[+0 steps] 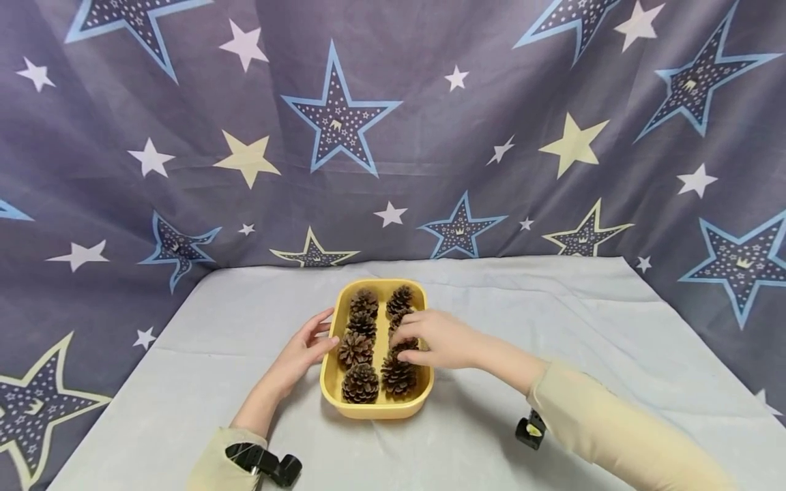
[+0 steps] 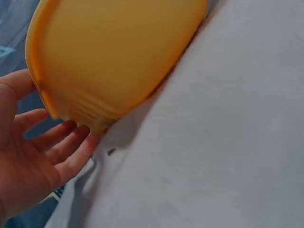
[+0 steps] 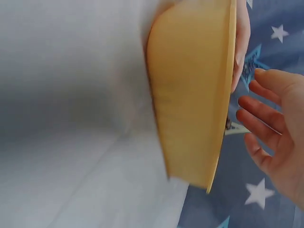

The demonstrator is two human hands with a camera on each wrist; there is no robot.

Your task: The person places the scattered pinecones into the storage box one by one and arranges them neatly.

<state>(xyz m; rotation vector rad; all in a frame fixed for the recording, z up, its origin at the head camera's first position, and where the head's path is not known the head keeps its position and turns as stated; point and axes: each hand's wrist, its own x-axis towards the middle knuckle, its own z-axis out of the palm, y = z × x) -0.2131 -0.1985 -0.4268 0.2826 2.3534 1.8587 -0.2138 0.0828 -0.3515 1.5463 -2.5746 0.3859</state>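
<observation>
A yellow rectangular container (image 1: 381, 412) holds several brown pine cones in two lengthwise rows, with a bare strip of its floor between them. My left hand (image 1: 305, 348) holds the container's left side, thumb over the rim and fingers against the outer wall; the left wrist view shows those fingers (image 2: 71, 142) at the wall. Over the right row, my right hand (image 1: 439, 339) has its fingers bent loosely downward and partly covers the middle cones. In the right wrist view the right hand (image 3: 280, 123) is above the rim, fingers apart, with nothing visible between them. The nearest right-row cone (image 1: 399, 376) lies just below its thumb.
A pale grey cloth (image 1: 528, 300) covers the table under the container. Behind it hangs a dark curtain (image 1: 417, 157) printed with stars. Black camera mounts (image 1: 264, 464) are strapped at both wrists.
</observation>
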